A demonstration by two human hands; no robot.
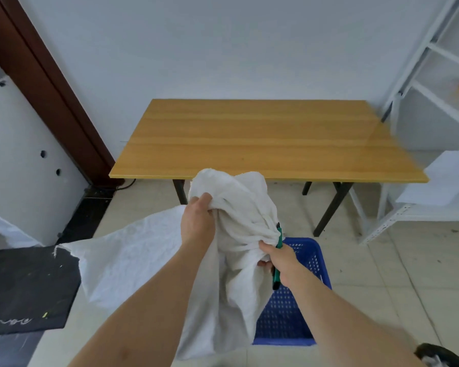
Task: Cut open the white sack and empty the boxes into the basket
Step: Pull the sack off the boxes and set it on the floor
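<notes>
I hold a limp white sack (239, 207) up in front of me, over the left part of a blue perforated basket (297, 300) on the floor. My left hand (198, 221) clutches a bunched fold near the sack's top. My right hand (278, 260) grips the gathered cloth lower down, together with a green-handled cutting tool (277, 260) that points upward. The sack hangs down and hides the basket's left side. No boxes are visible; the basket's inside is mostly hidden.
A second white sack (127, 260) lies spread on the tiled floor to the left, next to a black mat (27, 290). A wooden table (263, 139) stands just behind. White metal shelving (435, 128) fills the right side.
</notes>
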